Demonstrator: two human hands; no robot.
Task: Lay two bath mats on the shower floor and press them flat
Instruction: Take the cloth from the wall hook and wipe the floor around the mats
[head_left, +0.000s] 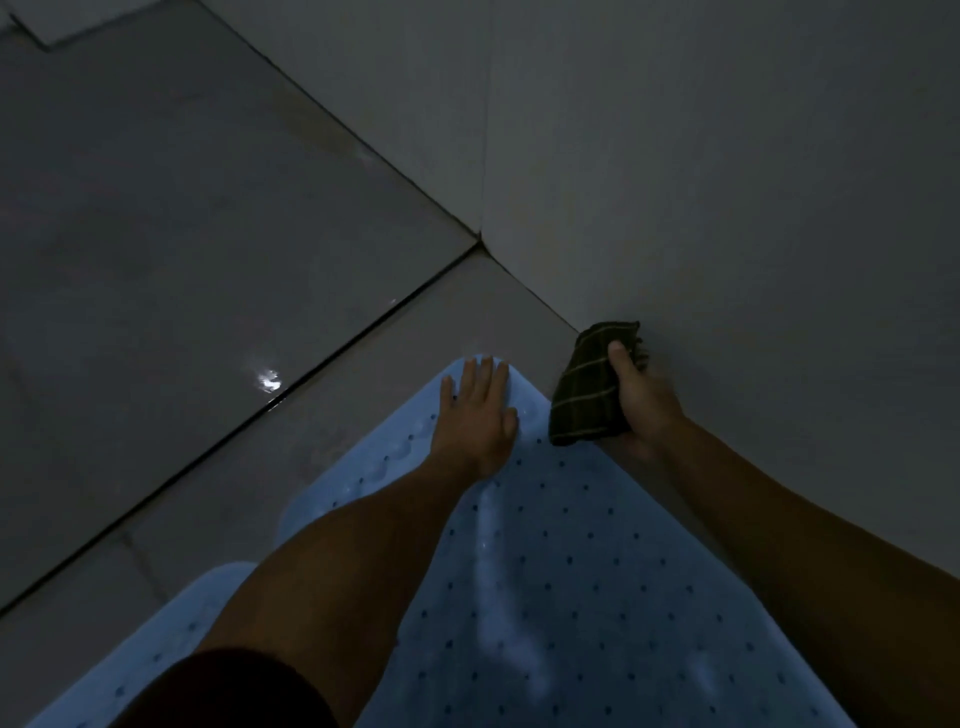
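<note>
Light is low in this shower corner, and everything looks grey and blue. My left hand lies flat on the far corner of the blue bath mat, with the fingers straight and close together, pointing away from me, and the palm pressing the mat down onto the floor. The mat is pale blue with many small dark holes in rows, and along its left edge I see some round bumps. It lies on the tiled floor with its far corner near the place where the two walls meet, and its right edge runs close along the wall; a long soft ridge goes down the middle of it, so it is not fully flat there. At the lower left, under my left forearm, there is more pale blue with a rounded corner, but I cannot tell if this is the second mat or a part of the same one. My right hand is raised just beside the wall and grips a dark folded cloth with thin light stripes; the thumb lies over the top of the cloth and the other fingers are hidden behind it. The cloth hangs over the right edge of the mat, near my left hand but not touching it. On the floor to the left, a small bright reflection shines beside a dark grout line.
</note>
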